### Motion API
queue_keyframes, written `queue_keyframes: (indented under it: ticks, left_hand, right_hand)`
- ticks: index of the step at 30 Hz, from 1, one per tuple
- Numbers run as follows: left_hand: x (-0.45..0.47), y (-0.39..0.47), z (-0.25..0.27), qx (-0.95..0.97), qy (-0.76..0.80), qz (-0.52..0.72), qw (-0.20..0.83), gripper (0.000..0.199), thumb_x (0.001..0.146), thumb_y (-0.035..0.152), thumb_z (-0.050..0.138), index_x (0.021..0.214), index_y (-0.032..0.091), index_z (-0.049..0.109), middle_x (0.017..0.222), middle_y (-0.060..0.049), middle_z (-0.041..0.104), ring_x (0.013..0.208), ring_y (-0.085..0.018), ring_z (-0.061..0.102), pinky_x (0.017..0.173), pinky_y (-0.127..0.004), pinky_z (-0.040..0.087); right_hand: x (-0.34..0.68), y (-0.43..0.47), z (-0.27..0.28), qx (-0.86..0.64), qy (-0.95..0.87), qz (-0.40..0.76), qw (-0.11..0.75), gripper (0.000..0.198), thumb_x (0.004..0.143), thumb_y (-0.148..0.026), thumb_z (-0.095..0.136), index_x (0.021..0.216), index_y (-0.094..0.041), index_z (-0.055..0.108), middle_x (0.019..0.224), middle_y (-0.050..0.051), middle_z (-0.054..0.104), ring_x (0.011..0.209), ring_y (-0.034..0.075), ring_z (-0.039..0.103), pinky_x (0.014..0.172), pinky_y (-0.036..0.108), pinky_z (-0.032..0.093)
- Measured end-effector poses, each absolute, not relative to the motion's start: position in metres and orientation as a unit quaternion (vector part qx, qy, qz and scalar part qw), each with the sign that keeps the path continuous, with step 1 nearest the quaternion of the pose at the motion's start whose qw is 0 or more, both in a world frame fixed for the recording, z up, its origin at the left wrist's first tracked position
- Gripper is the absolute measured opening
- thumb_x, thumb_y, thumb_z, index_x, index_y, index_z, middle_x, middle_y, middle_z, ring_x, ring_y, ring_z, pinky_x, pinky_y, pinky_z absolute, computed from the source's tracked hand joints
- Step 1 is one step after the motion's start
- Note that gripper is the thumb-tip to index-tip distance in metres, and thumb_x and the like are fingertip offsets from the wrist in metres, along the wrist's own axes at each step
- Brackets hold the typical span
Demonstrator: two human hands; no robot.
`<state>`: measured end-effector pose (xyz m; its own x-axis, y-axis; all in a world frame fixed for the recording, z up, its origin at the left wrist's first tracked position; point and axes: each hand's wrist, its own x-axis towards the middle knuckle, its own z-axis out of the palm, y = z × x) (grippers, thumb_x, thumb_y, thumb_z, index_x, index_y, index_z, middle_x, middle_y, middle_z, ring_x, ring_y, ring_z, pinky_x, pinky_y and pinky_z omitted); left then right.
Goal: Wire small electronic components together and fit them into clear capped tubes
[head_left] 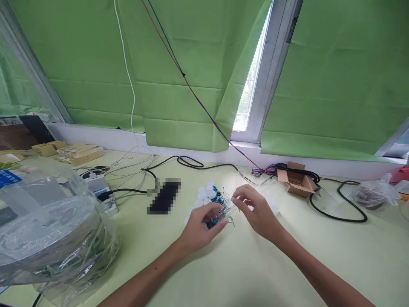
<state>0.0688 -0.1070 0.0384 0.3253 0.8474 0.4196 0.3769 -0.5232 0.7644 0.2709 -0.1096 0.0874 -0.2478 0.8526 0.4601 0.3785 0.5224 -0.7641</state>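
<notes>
A pile of small parts with bent metal wires and blue pieces lies in the middle of the table, bordered by several white round discs. My left hand curls around the near side of this pile, thumb and fingers closed about some of the blue and metal parts. Just right of it, the thumb and fingertips of my right hand pinch a thin metal wire piece. The pinched end is partly hidden by the fingers. More white pieces show behind my right hand.
A large reel in clear plastic stands at the left. Behind the hands are a blurred dark rectangle, black cables and an open cardboard box. A knotted plastic bag sits at right, below green blinds.
</notes>
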Motion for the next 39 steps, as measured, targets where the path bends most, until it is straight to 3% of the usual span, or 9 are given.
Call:
queue_keyframes:
  ticks: [5, 8, 15, 20, 24, 28, 33, 36, 39]
  left_hand:
    - [0.069, -0.108, 0.045, 0.732, 0.408, 0.439, 0.323, 0.027, 0.083, 0.036, 0.066, 0.104, 0.020, 0.062, 0.084, -0.002, 0.064, 0.074, -0.014, 0.060, 0.069, -0.027, 0.050]
    - [0.071, -0.109, 0.046, 0.710, 0.404, 0.445, 0.367, 0.028, 0.083, 0.037, 0.066, 0.104, 0.021, 0.061, 0.086, -0.002, 0.064, 0.074, -0.015, 0.061, 0.068, -0.026, 0.051]
    - [0.076, -0.112, 0.045, 0.705, 0.376, 0.421, 0.429, 0.033, 0.081, 0.037, 0.069, 0.106, 0.021, 0.056, 0.088, -0.003, 0.067, 0.075, -0.016, 0.064, 0.067, -0.029, 0.053]
    - [0.064, -0.102, 0.059, 0.743, 0.383, 0.418, 0.356, 0.026, 0.088, 0.035, 0.059, 0.110, 0.022, 0.057, 0.102, -0.006, 0.068, 0.089, -0.018, 0.065, 0.082, -0.032, 0.052]
    - [0.049, -0.089, 0.065, 0.765, 0.466, 0.410, 0.173, 0.021, 0.088, 0.040, 0.055, 0.091, 0.020, 0.063, 0.087, -0.004, 0.066, 0.074, -0.016, 0.060, 0.066, -0.029, 0.047]
    - [0.038, -0.087, 0.066, 0.824, 0.490, 0.267, 0.103, 0.025, 0.087, 0.037, 0.053, 0.070, 0.020, 0.059, 0.067, -0.001, 0.060, 0.062, -0.016, 0.053, 0.057, -0.027, 0.036]
    - [0.027, -0.091, 0.072, 0.851, 0.493, 0.141, 0.114, 0.025, 0.068, 0.040, 0.072, 0.063, 0.022, 0.056, 0.061, 0.001, 0.057, 0.059, -0.017, 0.052, 0.052, -0.028, 0.024]
    - [0.019, -0.091, 0.072, 0.833, 0.524, 0.097, 0.149, 0.030, 0.052, 0.041, 0.081, 0.068, 0.024, 0.062, 0.067, 0.001, 0.059, 0.066, -0.020, 0.056, 0.053, -0.027, 0.025]
    - [0.013, -0.089, 0.068, 0.821, 0.541, 0.077, 0.166, 0.036, 0.045, 0.037, 0.084, 0.073, 0.026, 0.065, 0.072, 0.001, 0.061, 0.071, -0.023, 0.058, 0.053, -0.026, 0.027]
  right_hand:
    - [0.270, -0.109, 0.084, -0.422, -0.725, 0.298, 0.455, 0.020, 0.094, -0.040, 0.052, 0.106, -0.025, 0.056, 0.105, 0.005, 0.059, 0.079, 0.016, 0.058, 0.071, 0.032, 0.052]
    - [0.266, -0.109, 0.079, -0.406, -0.726, 0.350, 0.431, 0.037, 0.088, -0.041, 0.062, 0.120, -0.026, 0.050, 0.112, 0.006, 0.059, 0.083, 0.017, 0.059, 0.070, 0.032, 0.053]
    - [0.256, -0.110, 0.071, -0.363, -0.677, 0.454, 0.452, 0.026, 0.084, -0.042, 0.067, 0.099, -0.022, 0.060, 0.101, 0.005, 0.063, 0.087, 0.018, 0.060, 0.071, 0.031, 0.053]
    - [0.257, -0.108, 0.071, -0.368, -0.652, 0.429, 0.505, 0.026, 0.084, -0.044, 0.066, 0.094, -0.021, 0.060, 0.095, 0.005, 0.063, 0.087, 0.018, 0.060, 0.078, 0.032, 0.052]
    - [0.259, -0.103, 0.066, -0.383, -0.646, 0.404, 0.522, 0.030, 0.084, -0.048, 0.067, 0.093, -0.021, 0.057, 0.091, 0.005, 0.066, 0.089, 0.020, 0.063, 0.082, 0.035, 0.051]
    - [0.258, -0.101, 0.062, -0.384, -0.653, 0.394, 0.520, 0.030, 0.083, -0.048, 0.067, 0.092, -0.021, 0.057, 0.090, 0.006, 0.067, 0.089, 0.021, 0.064, 0.083, 0.036, 0.051]
    - [0.257, -0.104, 0.062, -0.383, -0.667, 0.385, 0.511, 0.027, 0.085, -0.046, 0.066, 0.091, -0.021, 0.058, 0.089, 0.005, 0.066, 0.087, 0.021, 0.064, 0.083, 0.037, 0.052]
    - [0.256, -0.105, 0.062, -0.384, -0.673, 0.383, 0.503, 0.027, 0.085, -0.046, 0.065, 0.091, -0.021, 0.058, 0.090, 0.005, 0.067, 0.087, 0.021, 0.064, 0.083, 0.038, 0.052]
    - [0.256, -0.106, 0.062, -0.387, -0.677, 0.381, 0.496, 0.026, 0.085, -0.045, 0.066, 0.091, -0.021, 0.058, 0.089, 0.005, 0.067, 0.085, 0.020, 0.064, 0.082, 0.039, 0.052]
